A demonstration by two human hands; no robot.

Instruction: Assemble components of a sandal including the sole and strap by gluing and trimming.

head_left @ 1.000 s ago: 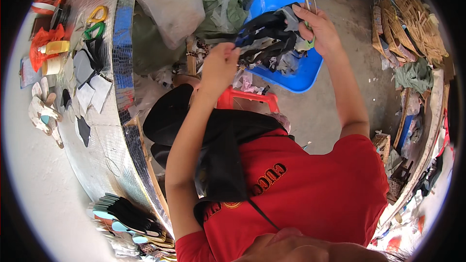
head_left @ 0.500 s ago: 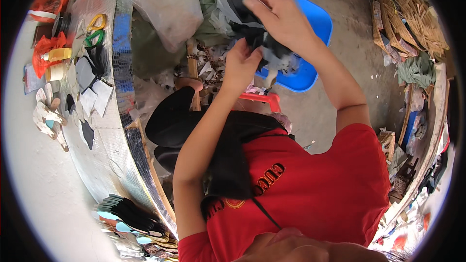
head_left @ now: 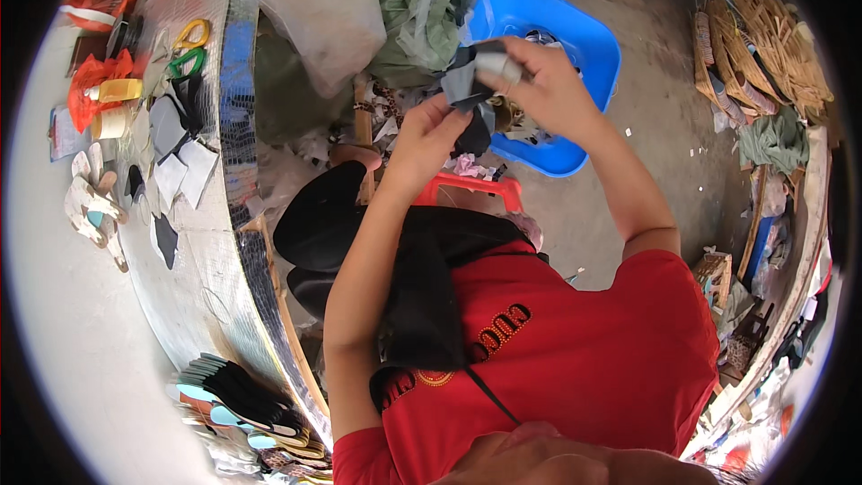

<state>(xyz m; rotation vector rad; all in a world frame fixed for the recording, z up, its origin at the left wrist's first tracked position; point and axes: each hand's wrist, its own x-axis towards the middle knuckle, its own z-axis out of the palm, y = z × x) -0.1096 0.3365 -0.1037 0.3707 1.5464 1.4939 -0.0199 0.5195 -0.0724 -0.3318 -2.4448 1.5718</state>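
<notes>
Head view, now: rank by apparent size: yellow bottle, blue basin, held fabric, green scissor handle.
1. Blue basin
2. Held fabric, partly covered by fingers
3. Yellow bottle and green scissor handle: too alike to rank

The left hand [head_left: 420, 136] and right hand [head_left: 548, 85] are bare, and so are the forearms [head_left: 364, 283] behind them. Farther back from each hand come the short sleeves [head_left: 669, 292] of a red shirt [head_left: 584, 359]. On its front, between the left hand and the collar side, sit dark slanted letters [head_left: 503, 328] with gold dots and a gold emblem [head_left: 435, 377]. A thin black cord [head_left: 491, 396] crosses it; black legwear [head_left: 314, 224] shows just behind the left hand.
</notes>
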